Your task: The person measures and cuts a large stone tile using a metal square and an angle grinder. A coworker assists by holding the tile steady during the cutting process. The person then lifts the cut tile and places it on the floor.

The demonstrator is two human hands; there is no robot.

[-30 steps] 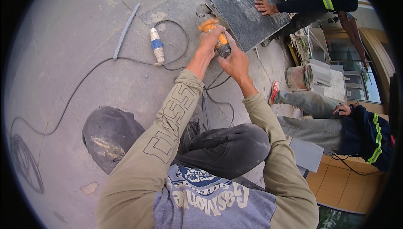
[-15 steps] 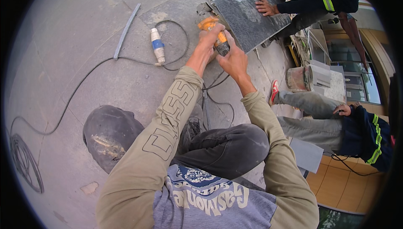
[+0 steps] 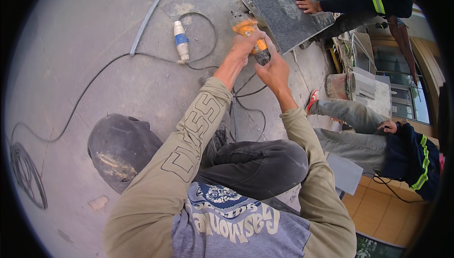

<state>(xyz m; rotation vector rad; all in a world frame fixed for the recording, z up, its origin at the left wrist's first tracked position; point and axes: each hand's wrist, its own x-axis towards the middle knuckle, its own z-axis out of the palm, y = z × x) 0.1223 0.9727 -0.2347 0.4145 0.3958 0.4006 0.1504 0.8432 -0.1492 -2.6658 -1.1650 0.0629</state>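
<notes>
An orange and black angle grinder (image 3: pixel 245 26) is held out in front of me in both hands. Around its body, near the orange head, wraps my left hand (image 3: pixel 246 45). Closer to me, my right hand (image 3: pixel 275 70) grips the black rear end. The grinder's disc (image 3: pixel 250 5) is at the left edge of a dark speckled stone slab (image 3: pixel 279 21); whether it touches the edge I cannot tell. A co-worker's hand (image 3: pixel 308 4) lies flat on top of the slab.
A power cable (image 3: pixel 97 76) with a blue and white connector (image 3: pixel 181 43) runs across the floor to a coil (image 3: pixel 27 175) at left. A metal strip (image 3: pixel 146 24) lies nearby. At right are a dirty bucket (image 3: pixel 338 86) and another person's legs (image 3: pixel 352 144).
In the picture, the grinder, both my hands and the slab sit slightly farther right. More of the disc shows beside the slab's edge. My grip is the same.
</notes>
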